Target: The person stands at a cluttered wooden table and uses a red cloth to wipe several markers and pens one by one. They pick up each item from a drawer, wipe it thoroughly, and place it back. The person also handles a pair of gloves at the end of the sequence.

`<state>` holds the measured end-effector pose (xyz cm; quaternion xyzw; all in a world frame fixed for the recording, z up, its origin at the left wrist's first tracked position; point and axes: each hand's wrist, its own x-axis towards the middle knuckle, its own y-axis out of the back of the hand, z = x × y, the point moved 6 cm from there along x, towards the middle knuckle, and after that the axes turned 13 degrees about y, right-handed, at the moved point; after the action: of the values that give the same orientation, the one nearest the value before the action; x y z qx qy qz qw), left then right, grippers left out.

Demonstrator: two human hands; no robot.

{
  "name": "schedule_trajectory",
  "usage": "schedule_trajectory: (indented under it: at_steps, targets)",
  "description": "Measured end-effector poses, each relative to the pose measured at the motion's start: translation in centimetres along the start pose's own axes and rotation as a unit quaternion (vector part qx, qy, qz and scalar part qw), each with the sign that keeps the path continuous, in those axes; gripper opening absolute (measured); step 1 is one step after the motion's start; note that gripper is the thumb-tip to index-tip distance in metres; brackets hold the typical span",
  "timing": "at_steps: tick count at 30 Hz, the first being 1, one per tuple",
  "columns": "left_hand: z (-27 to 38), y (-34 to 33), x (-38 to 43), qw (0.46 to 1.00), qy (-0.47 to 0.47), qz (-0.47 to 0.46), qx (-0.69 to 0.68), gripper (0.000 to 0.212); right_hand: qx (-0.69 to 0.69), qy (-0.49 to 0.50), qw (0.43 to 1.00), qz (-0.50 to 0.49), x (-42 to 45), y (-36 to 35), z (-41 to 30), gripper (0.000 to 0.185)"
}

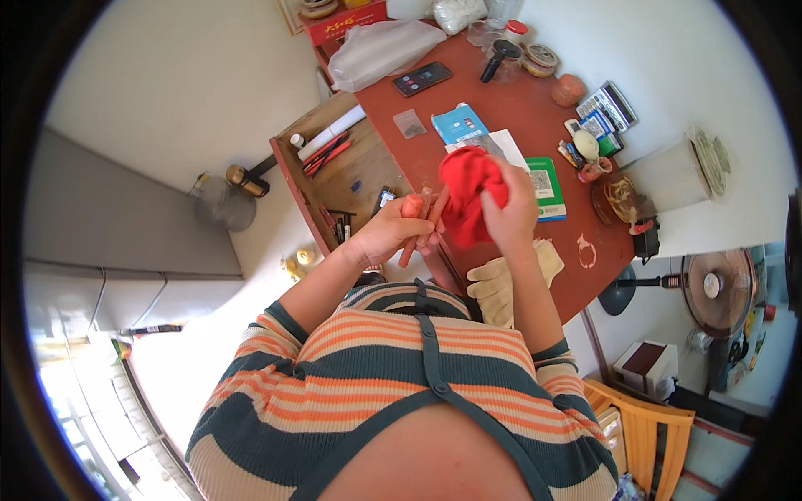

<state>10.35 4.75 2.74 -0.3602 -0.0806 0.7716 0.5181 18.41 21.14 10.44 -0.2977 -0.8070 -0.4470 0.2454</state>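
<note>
My left hand (395, 232) is closed around several slim reddish sticks (412, 206), whose exact kind I cannot tell; their ends stick out above and below the fingers. Bunched in my right hand (514, 206) is a red cloth (468, 188), close to the right side of the sticks. Both hands are above the near edge of a red-brown desk (501, 113). An open wooden drawer (291, 200) lies beyond my left hand, with pencils (327, 153) and a white roll (332, 133) in it. Pale work gloves (495, 282) lie under my right forearm.
On the desk are a smartphone (422, 79), a plastic bag (382, 53), a small zip bag (410, 124), a blue packet (459, 124), a green card (546, 188) and a calculator (606, 106). Glass jars line the wall. A fan (714, 285) and a wooden chair (651, 419) stand at right.
</note>
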Motion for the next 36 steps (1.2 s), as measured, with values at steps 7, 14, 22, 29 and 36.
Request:
schedule_trajectory:
  at_steps: [7, 14, 22, 29, 36]
  targets:
    - [0.2, 1.9, 0.3, 0.976, -0.024, -0.026, -0.217, 0.036, 0.266, -0.221, 0.934, 0.094, -2.2, -0.6, 3.4, 0.035]
    - [0.5, 5.3, 1.4, 0.934, -0.021, 0.002, -0.357, 0.035, 0.122, 0.053, 0.982, -0.131, -0.9, -7.3, -6.7, 0.043]
    - [3.5, 14.2, -0.1, 0.898, -0.094, 0.0, -0.431, 0.034, 0.053, -0.071, 0.943, -0.321, -4.1, -11.1, -4.1, 0.032]
    - [4.8, 13.5, -0.4, 0.869, -0.123, -0.11, -0.466, 0.046, 0.15, -0.176, 0.914, -0.332, -3.5, -16.1, -6.3, 0.039]
    - [4.9, 11.4, -0.9, 0.91, -0.119, -0.129, -0.376, 0.055, 0.124, -0.207, 0.919, -0.313, -1.9, -16.4, -6.7, 0.039]
